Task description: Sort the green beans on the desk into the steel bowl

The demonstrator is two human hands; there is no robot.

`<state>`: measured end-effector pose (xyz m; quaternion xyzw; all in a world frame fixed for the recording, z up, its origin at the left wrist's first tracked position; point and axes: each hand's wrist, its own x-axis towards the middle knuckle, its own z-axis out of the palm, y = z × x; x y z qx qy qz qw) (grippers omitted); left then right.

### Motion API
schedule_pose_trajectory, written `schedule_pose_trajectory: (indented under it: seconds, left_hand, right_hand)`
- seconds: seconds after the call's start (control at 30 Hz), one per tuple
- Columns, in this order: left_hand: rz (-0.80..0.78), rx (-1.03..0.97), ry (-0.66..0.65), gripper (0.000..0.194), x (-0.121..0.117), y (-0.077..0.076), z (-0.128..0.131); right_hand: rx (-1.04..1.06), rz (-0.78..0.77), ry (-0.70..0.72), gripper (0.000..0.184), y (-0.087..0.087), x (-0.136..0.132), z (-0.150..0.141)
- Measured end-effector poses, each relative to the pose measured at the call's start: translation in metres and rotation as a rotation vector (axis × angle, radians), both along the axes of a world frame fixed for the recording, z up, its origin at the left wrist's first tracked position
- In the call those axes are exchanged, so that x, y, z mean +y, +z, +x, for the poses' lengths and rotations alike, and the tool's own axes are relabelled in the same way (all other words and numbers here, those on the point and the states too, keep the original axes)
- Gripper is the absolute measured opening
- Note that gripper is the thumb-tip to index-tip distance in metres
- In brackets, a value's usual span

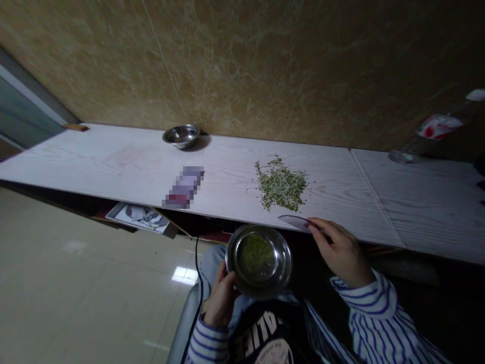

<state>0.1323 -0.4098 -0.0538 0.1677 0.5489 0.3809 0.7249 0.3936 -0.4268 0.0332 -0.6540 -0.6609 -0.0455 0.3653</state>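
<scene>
My left hand (pixel 222 297) grips the rim of a shiny metal bowl (pixel 282 263), thumb on the near left edge. The bowl is tilted over my lap, just off the table's front edge, and small green mung beans (pixel 254 253) cover part of its bottom. Many more mung beans (pixel 283 186) are scattered in a loose patch on the tabletop. Between fingers and thumb, my right hand (pixel 340 251) pinches a thin, flat, purple-edged disc (pixel 294 221), seen nearly edge-on at the table's front edge. Its exact kind is unclear.
On the pale wooden table (pixel 227 156), a smaller metal bowl (pixel 182 136) stands near the wall, with a pixelated flat object (pixel 184 187) in front. A clear plastic bottle (pixel 435 129) is at right. An open drawer (pixel 138 218) and a black cable (pixel 197 273) are below left.
</scene>
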Motion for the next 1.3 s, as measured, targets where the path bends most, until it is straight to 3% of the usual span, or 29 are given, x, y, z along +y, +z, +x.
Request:
schedule_pose_trajectory:
  seconds: [0.23, 0.87, 1.13, 1.3]
  left_hand:
    - [-0.003, -0.013, -0.019, 0.053, 0.002, 0.011, 0.006]
    - [-0.002, 0.019, -0.033, 0.056, 0.0, 0.006, 0.012]
    - [0.039, 0.054, -0.022, 0.05, 0.002, 0.018, 0.017]
    - [0.001, 0.021, -0.036, 0.053, 0.0, 0.009, 0.022]
  right_hand:
    - [0.096, -0.009, -0.092, 0.024, -0.008, -0.002, 0.002]
    - [0.278, -0.027, -0.203, 0.029, -0.028, -0.011, 0.033]
    - [0.351, -0.021, -0.218, 0.03, -0.037, -0.011, 0.039]
    - [0.377, 0.006, -0.275, 0.033, -0.04, -0.012, 0.047]
